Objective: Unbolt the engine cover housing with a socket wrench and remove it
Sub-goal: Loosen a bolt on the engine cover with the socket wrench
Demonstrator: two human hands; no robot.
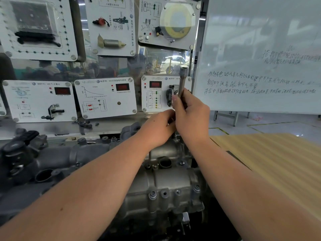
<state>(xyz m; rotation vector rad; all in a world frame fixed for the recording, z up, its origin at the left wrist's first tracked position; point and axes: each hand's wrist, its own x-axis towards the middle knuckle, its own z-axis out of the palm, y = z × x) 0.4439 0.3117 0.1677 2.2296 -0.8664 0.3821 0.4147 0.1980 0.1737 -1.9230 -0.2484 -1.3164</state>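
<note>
My right hand grips the slim steel socket wrench upright at twelve o'clock, my left hand pinches near its base, and the grey cast-metal engine cover housing below looks bolted still, so removal remains.

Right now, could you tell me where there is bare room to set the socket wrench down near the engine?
The striped wooden surface right of the engine cover housing looks bare between the housing and the floor beyond. The ledge under the sensor panels is narrow and holds small dark parts. It is crowded where the left hand and right hand grip the socket wrench.
</note>
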